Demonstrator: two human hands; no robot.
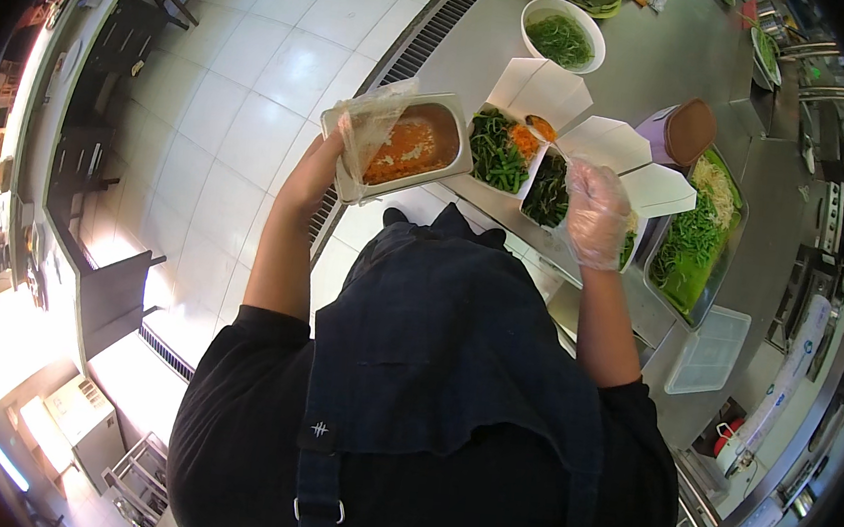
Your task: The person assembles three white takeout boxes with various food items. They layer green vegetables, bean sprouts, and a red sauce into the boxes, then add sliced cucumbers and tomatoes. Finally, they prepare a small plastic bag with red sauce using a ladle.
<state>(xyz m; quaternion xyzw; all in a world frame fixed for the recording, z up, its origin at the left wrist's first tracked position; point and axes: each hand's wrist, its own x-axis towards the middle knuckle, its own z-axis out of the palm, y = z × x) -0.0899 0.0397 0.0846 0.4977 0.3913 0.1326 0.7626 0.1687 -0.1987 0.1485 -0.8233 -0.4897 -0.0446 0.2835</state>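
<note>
Left hand (323,159), bare, clamped on the near left edge of a rectangular metal pan of orange-red sauce (408,142), fingers under and around the rim, pan lifted and tilted above the counter edge at about 11 o'clock from the dark apron. Crumpled clear plastic film (369,123) peeled back over the pan's left end, just beside the gripping fingers.

Right hand (595,213), in a thin clear plastic glove, fingers curled together around the handle of a small spoon (546,134); spoon reaching toward 10 o'clock from the hand, its bowl carrying a dab of orange sauce. Spoon tip over the first white folded-paper takeaway box (504,150), open, holding green beans and a patch of orange shreds. Second white paper takeaway box (554,190), also open, filled with dark greens, just beside the first at its 4 o'clock and directly under the gloved hand.

Long steel counter (661,54) bearing both boxes. Round white bowl of chopped greens (562,35) at 12 o'clock from the boxes. Purple tub with a brown lid (682,134) at 2 o'clock from the gloved hand. Large steel tray of green vegetables and pale sprouts (700,238) at 3 o'clock from it. White plastic lid (710,351) lower, near 5 o'clock.
</note>
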